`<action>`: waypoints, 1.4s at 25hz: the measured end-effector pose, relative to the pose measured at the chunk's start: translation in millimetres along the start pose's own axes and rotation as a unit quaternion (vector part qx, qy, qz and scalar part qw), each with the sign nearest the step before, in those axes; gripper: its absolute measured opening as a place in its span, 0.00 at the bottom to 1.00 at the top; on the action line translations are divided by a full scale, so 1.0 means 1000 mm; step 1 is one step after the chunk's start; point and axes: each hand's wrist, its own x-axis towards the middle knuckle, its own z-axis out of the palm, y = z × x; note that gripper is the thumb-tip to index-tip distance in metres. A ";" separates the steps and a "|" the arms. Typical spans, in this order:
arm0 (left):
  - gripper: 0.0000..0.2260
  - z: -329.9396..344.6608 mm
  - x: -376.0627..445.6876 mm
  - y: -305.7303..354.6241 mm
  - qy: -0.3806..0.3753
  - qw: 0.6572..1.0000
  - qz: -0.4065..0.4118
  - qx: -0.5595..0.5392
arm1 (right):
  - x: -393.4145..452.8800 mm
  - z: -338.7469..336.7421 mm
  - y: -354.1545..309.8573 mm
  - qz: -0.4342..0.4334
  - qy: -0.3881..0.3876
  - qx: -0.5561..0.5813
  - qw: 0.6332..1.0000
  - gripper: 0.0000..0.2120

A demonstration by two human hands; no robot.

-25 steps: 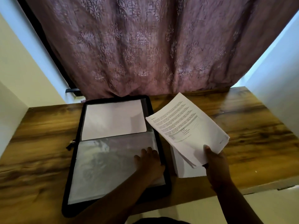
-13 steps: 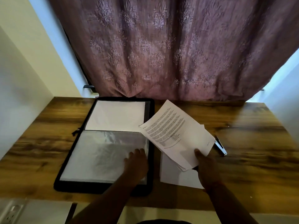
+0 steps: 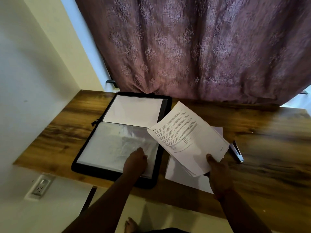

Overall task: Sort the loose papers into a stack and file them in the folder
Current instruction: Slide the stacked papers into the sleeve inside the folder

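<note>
A thin sheaf of printed white papers (image 3: 188,140) is held tilted above the wooden table (image 3: 262,174), pinched at its near corner by the right hand (image 3: 218,175), its far corner overlapping the open black zip folder (image 3: 161,180). More plain sheets (image 3: 183,178) lie flat beneath, partly hidden. The left hand (image 3: 135,163) curls its fingers at the crinkled clear sleeve (image 3: 116,145); whether it grips the edge I cannot tell, and the print is too blurred to read.
</note>
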 end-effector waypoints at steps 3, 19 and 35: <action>0.11 0.001 0.001 -0.001 0.029 0.999 0.000 -0.043 | -0.002 -0.010 -0.002 -0.015 0.000 -0.012 1.000 0.19; 0.05 0.002 0.003 0.004 -0.027 0.991 -0.066 -0.112 | -0.026 -0.041 -0.003 -0.014 0.009 -0.073 0.997 0.12; 0.06 -0.001 -0.017 -0.003 0.027 0.998 0.039 -0.041 | -0.018 -0.039 -0.006 0.090 -0.038 -0.080 0.992 0.13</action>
